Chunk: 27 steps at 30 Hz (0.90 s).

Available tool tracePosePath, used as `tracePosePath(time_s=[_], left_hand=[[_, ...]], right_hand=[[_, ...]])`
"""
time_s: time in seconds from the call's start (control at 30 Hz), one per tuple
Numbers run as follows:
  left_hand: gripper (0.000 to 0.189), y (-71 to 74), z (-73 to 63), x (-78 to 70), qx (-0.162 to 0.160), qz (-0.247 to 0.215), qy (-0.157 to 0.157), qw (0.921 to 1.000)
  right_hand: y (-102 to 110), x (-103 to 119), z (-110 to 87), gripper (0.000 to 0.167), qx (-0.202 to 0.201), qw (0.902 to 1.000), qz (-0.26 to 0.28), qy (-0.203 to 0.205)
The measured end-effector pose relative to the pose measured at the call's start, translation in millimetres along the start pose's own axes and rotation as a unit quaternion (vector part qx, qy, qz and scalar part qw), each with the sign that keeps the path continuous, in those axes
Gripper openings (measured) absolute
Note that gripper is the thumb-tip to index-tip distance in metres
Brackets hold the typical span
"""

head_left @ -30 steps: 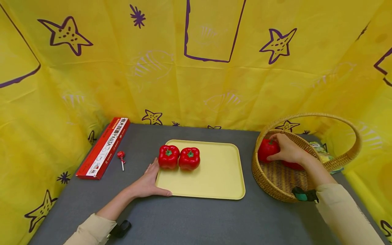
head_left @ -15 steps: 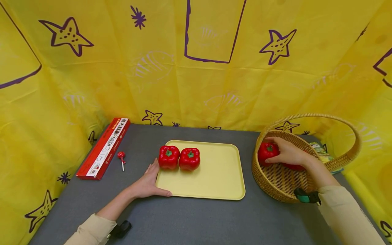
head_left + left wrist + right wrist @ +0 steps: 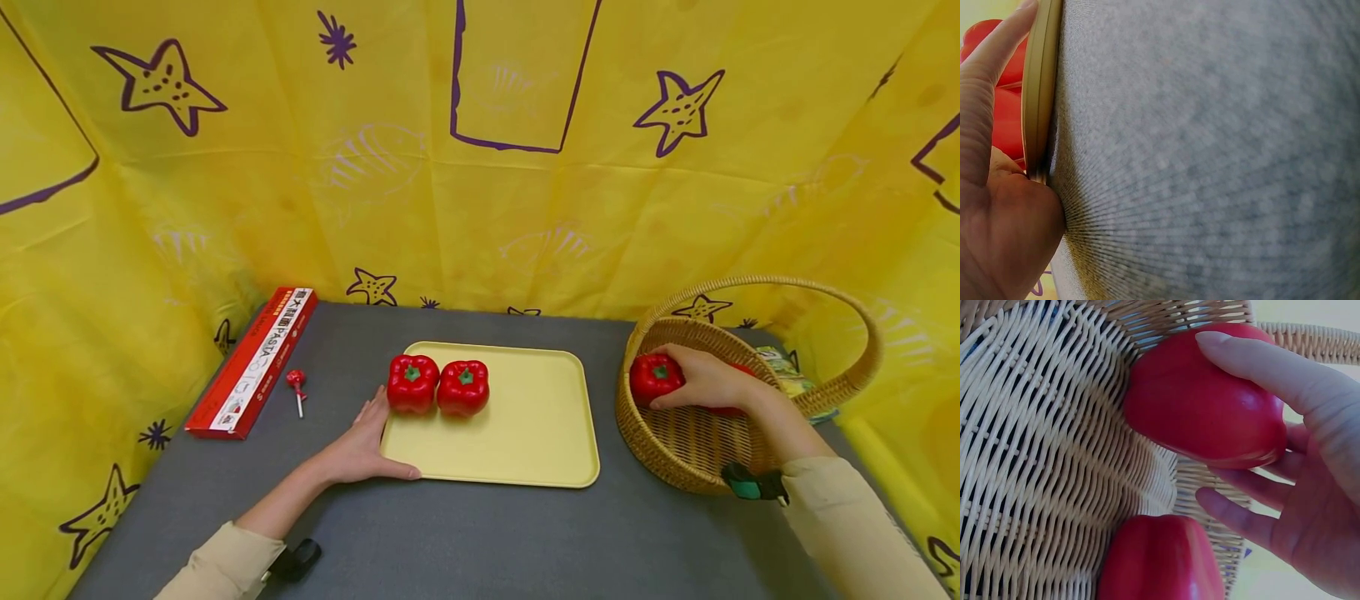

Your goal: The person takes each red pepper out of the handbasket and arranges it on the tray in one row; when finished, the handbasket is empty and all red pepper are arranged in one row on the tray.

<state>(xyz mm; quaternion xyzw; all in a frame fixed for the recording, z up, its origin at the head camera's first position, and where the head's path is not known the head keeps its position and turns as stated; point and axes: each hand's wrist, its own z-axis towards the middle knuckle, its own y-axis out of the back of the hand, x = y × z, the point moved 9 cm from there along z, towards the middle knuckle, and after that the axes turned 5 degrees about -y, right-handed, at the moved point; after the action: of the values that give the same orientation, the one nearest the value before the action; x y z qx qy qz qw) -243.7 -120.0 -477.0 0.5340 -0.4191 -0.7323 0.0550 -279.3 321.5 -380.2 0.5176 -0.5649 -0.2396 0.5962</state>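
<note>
In the head view, two glossy red bell peppers, a left one (image 3: 412, 393) and a right one (image 3: 463, 398), sit side by side on a pale yellow tray (image 3: 525, 450). My left hand (image 3: 363, 448) rests against the tray's near left corner, thumb along the front edge and fingers at the left side. My right hand (image 3: 705, 379) reaches into a wicker basket (image 3: 660, 454) and grips a third red bell pepper (image 3: 1210, 400) by the left wall, thumb on one side, fingers on the other. Another red pepper (image 3: 1160, 562) lies beside it, mostly hidden by the hand in the head view.
A red pasta box (image 3: 255, 362) and a small red lollipop (image 3: 297, 383) lie left of the tray. The basket's tall handle (image 3: 780, 283) arches over its opening. Behind the basket is a green and yellow packet (image 3: 787, 367). Yellow patterned cloth (image 3: 480, 208) encloses the grey table (image 3: 465, 542).
The pepper in my right hand has come down a little within the basket and turned, its green stem now facing more toward the head camera. My left hand stays put at the tray.
</note>
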Motion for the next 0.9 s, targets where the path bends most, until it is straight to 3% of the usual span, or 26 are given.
tracePosePath(time_s=[0.63, 0.9], left_hand=[[0.127, 1.9, -0.8, -0.5, 0.004, -0.001, 0.006, 1.0000], [0.127, 0.8, -0.5, -0.4, 0.003, 0.000, 0.002, 1.0000]], right_hand=[[12.1, 17.0, -24.5, 0.075, -0.054, 0.9985, -0.008, 0.007], [16.3, 16.9, -39.3, 0.078, -0.085, 0.9962, 0.009, -0.017]])
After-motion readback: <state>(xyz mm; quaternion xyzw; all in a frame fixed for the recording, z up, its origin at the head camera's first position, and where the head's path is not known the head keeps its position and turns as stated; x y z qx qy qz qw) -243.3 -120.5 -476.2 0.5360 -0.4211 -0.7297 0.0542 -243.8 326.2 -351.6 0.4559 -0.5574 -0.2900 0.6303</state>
